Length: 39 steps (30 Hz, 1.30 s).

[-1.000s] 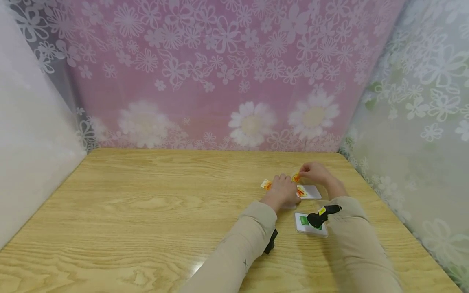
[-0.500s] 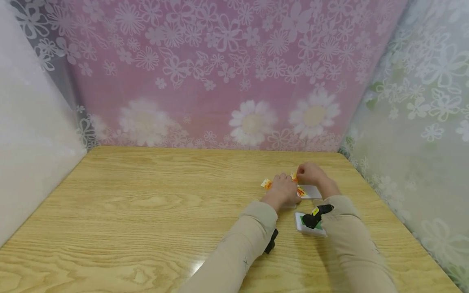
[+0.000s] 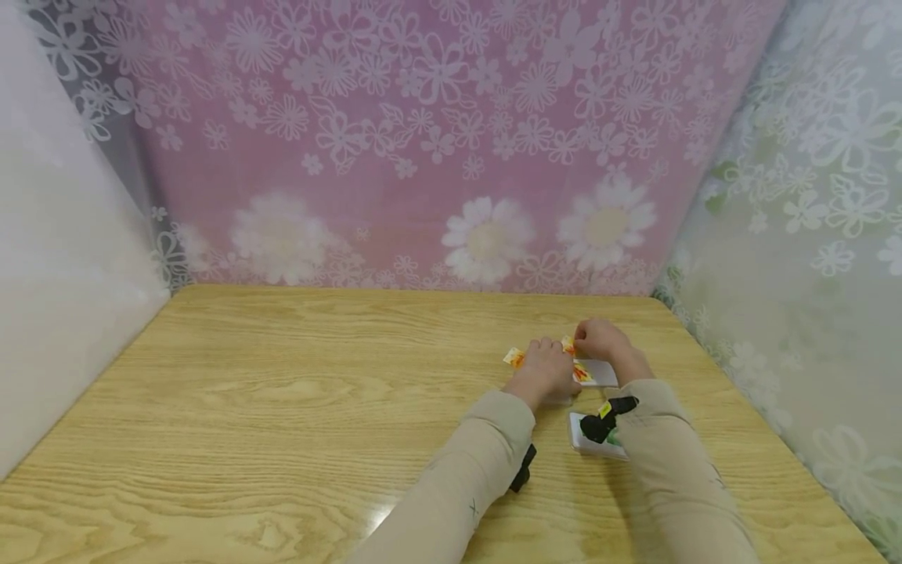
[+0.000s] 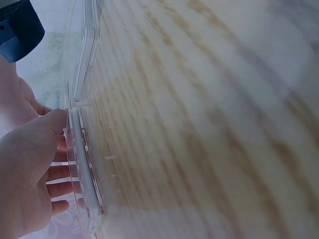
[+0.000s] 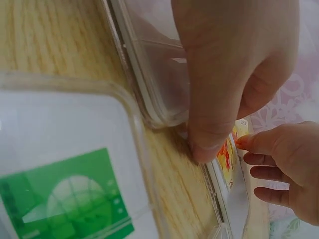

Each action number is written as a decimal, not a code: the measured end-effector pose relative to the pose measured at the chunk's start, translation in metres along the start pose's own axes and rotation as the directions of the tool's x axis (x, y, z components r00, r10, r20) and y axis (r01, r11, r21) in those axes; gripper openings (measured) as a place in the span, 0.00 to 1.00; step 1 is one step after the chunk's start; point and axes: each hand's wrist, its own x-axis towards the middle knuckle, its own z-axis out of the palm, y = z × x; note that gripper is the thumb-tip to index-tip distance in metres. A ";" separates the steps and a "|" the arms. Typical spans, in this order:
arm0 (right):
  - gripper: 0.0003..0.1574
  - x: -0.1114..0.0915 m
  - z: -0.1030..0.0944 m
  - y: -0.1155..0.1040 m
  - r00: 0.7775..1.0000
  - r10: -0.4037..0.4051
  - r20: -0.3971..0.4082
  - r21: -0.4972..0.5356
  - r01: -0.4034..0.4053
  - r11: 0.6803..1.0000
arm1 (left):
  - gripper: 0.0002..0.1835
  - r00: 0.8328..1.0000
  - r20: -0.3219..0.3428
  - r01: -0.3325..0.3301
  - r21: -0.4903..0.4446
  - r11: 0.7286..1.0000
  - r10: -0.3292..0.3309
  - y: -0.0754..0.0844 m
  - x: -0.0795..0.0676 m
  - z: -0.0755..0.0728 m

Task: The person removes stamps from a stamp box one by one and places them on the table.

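Note:
My left hand [image 3: 544,370] lies over a flat clear plastic case [image 5: 159,64], gripping it with the thumb at its corner and the fingers across it. The left wrist view shows the thumb at the edge of this case [image 4: 82,164]. Just to the right, my right hand [image 3: 602,338] pinches a small yellow-and-orange picture card [image 3: 568,345] between thumb and index finger; its other fingers [image 5: 269,174] are spread. Another orange picture [image 3: 582,371] shows on a white-backed case [image 3: 600,373] beneath the hands. One more yellow-orange card [image 3: 513,358] sticks out beyond my left hand, partly hidden.
Nearer to me, below the right sleeve, lies a clear case with a green picture on white [image 5: 75,189]. The wooden table [image 3: 282,392] stretches to the left. A pink flowered curtain [image 3: 395,157] backs it, and a pale flowered one [image 3: 810,258] borders the right.
My right hand has shifted slightly left toward the left hand, carrying the card, and its sleeve now covers more of the green-picture case. The left hand stays in place.

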 end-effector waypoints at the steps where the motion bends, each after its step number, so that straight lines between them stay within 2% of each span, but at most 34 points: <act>1: 0.09 0.000 0.000 0.000 1.000 0.000 0.002 0.000 0.000 1.000 | 0.26 1.000 0.000 0.000 0.001 1.000 0.000 0.000 0.000 0.000; 13: 0.11 -0.002 -0.001 0.005 1.000 0.006 -0.015 -0.004 -0.006 1.000 | 0.24 1.000 -0.002 -0.011 -0.007 1.000 0.011 0.000 -0.001 -0.001; 20: 0.10 -0.010 -0.001 0.010 0.996 -0.082 -0.044 0.046 0.084 0.995 | 0.23 1.000 -0.020 -0.005 -0.008 1.000 0.005 0.000 -0.001 -0.001; 25: 0.10 -0.018 0.000 0.015 0.986 -0.146 -0.077 0.114 0.154 0.982 | 0.25 1.000 -0.009 -0.003 -0.011 1.000 0.003 0.001 0.000 0.001; 29: 0.14 -0.024 -0.004 0.018 0.983 -0.175 -0.047 0.154 0.180 0.972 | 0.26 1.000 0.000 0.002 -0.006 1.000 -0.002 0.002 -0.001 0.000; 35: 0.24 -0.030 -0.003 0.021 0.985 -0.162 0.052 0.191 0.150 0.970 | 0.26 1.000 -0.009 0.006 -0.021 1.000 -0.006 0.002 -0.001 0.000; 39: 0.27 -0.033 -0.001 0.019 0.981 -0.183 0.062 0.188 0.169 0.967 | 0.25 1.000 -0.015 0.004 -0.034 0.999 -0.005 0.002 -0.002 0.000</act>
